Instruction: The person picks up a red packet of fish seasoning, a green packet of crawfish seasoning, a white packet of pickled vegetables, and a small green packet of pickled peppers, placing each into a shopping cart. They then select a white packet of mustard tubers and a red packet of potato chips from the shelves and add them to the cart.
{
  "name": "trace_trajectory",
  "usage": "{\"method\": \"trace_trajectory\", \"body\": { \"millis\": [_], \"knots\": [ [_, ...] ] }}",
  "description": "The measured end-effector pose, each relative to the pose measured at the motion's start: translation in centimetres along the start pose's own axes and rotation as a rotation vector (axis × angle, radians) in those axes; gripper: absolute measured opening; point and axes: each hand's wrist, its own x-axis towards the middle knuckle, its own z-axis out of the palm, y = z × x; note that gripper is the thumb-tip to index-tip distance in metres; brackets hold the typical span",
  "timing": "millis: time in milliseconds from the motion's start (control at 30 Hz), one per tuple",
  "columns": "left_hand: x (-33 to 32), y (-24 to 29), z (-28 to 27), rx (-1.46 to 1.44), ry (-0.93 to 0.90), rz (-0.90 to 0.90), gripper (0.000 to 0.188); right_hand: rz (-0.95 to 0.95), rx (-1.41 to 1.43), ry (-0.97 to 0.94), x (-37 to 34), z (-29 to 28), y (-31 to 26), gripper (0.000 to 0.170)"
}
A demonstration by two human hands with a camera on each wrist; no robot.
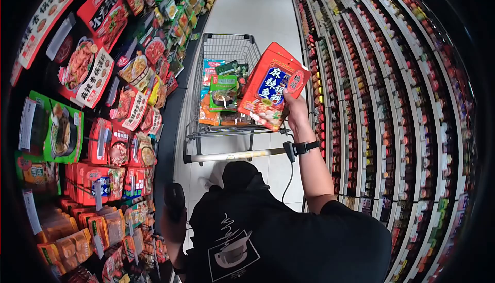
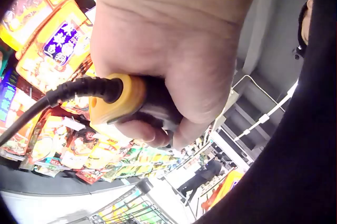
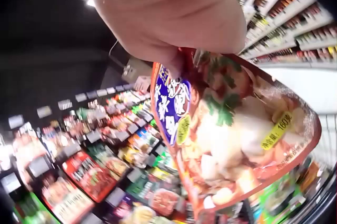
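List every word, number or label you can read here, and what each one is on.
"麻辣鱼" and "调料": blue panel of the red packet in the right hand.
"净含量: 160克": yellow label on that packet.
Too small or blurred to read surely: the green packet in the cart, left-shelf packets, price tags, right-shelf goods.

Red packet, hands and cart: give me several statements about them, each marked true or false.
1. The right hand holds the red packet. True.
2. A green packet lies in the cart. True.
3. The left hand is empty. False: the left hand grips a black and yellow device.
4. The red packet lies in the cart. False: it is in the right hand.
5. A cord runs from the device. True.
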Motion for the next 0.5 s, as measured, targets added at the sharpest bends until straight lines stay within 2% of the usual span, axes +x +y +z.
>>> {"method": "trace_trajectory", "body": {
  "millis": [33, 100, 167, 200, 300, 333, 400, 500],
  "knots": [
    [0.4, -0.4, -0.3, 0.006, 0.007, -0.016, 0.037, -0.028, -0.143, 0.031, 0.1, 0.9, -0.7, 0.029],
    [1.0, -0.5, -1.2, 0.002, 0.040, -0.024, 0.036, -0.276, -0.437, -0.024, 3.2, 1.1, 0.8, 0.029],
    [1.4, 0.1, -1.5, -0.027, 0.088, -0.016, 0.034, -0.363, -0.995, 0.061, 5.1, 1.8, 0.8, 0.036],
    [1.5, -0.7, -1.2, -0.079, 0.114, 0.029, 0.033, -0.351, -1.063, 0.075, 6.1, 2.4, 1.0, 0.037],
    [1.9, 1.9, -1.4, -0.047, 0.110, -0.108, 0.034, -0.321, -1.129, 0.093, 10.9, 4.1, 2.9, 0.038],
    [1.9, 2.5, -1.5, -0.021, 0.084, -0.248, 0.035, -0.318, -1.099, 0.098, 13.2, 4.1, 4.8, 0.037],
    [1.9, 3.2, -0.8, 0.004, 0.144, -0.279, 0.036, -0.280, -1.062, 0.089, 17.6, 4.1, 8.8, 0.037],
    [1.8, 3.5, 0.6, 0.003, 0.207, -0.311, 0.035, -0.154, -1.213, 0.038, 23.0, 4.4, 15.7, 0.037]
  ]
}}
